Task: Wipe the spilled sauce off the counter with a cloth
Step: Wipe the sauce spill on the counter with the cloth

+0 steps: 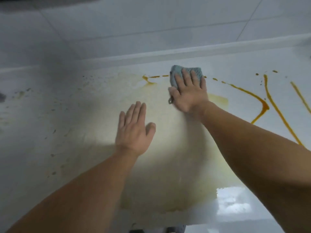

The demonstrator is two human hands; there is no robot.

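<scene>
The blue-grey cloth lies folded on the white table near its back edge, on a broken line of orange sauce, with the right hand pressed flat on top of it, fingers straight and spread. Thicker orange streaks run across the table to the right of the cloth, and a pale yellowish smear covers the middle. The left hand grasps nothing, its fingers straight and together over that smear; whether it touches the table is unclear.
</scene>
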